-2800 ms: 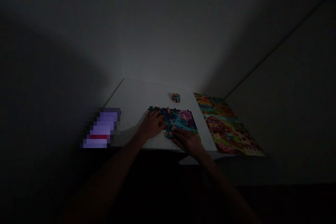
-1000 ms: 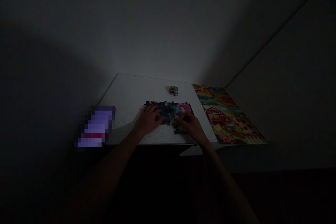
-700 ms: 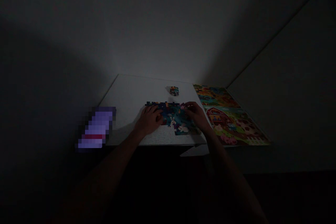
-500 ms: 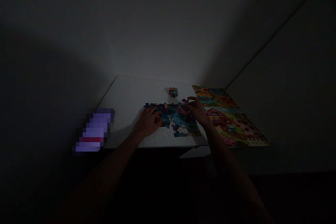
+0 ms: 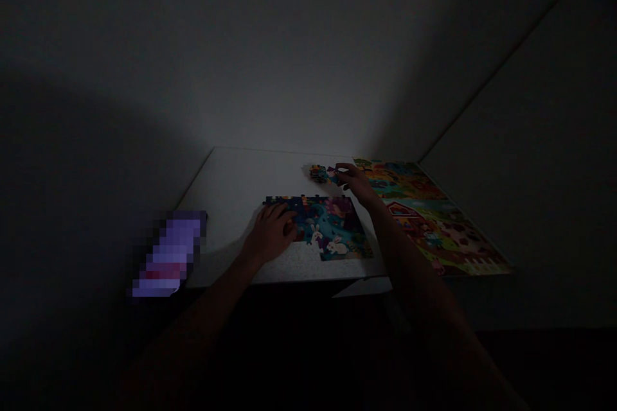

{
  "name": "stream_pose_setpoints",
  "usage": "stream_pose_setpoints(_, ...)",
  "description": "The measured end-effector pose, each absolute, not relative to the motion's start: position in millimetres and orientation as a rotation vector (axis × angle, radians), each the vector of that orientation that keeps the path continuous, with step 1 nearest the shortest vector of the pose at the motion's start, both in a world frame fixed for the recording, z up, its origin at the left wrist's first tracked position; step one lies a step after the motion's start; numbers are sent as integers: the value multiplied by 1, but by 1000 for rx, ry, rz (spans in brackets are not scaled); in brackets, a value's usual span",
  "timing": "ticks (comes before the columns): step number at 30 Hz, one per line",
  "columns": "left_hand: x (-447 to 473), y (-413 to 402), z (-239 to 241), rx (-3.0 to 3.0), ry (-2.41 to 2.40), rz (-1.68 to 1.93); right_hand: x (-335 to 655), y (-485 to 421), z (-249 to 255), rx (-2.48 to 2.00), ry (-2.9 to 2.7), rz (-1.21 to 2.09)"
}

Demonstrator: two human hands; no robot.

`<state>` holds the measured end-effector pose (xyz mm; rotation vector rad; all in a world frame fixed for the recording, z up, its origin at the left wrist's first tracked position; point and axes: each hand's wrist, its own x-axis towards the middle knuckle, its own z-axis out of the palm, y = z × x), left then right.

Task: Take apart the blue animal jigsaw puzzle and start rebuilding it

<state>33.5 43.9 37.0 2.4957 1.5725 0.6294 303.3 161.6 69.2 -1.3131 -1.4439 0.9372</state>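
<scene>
Reaching to the far side of the white table (image 5: 231, 180), the right hand (image 5: 355, 182) touches the small stack of loose colourful jigsaw pieces (image 5: 319, 172); dimness hides whether its fingers pinch one. The left hand (image 5: 270, 232) lies flat, open, on the part-built blue rabbit jigsaw (image 5: 332, 231); firm pressure there should prevent shifting.

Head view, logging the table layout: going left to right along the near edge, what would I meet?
Blurred purple patch → left hand → partly built dark blue rabbit jigsaw puzzle → colourful farm-scene puzzle board. The right hand and small pile of loose pieces overlap the jigsaw's span; omitted.
</scene>
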Motion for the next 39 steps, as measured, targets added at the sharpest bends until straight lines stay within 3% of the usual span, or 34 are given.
stream_pose_setpoints(33, 34, 48, 36, 2503, 1611, 591, 278, 237, 51, -1346, -1444, 902)
stream_pose_setpoints(39, 34, 48, 36, 2505, 1612, 608, 281, 245, 41, -1373, -1576, 754)
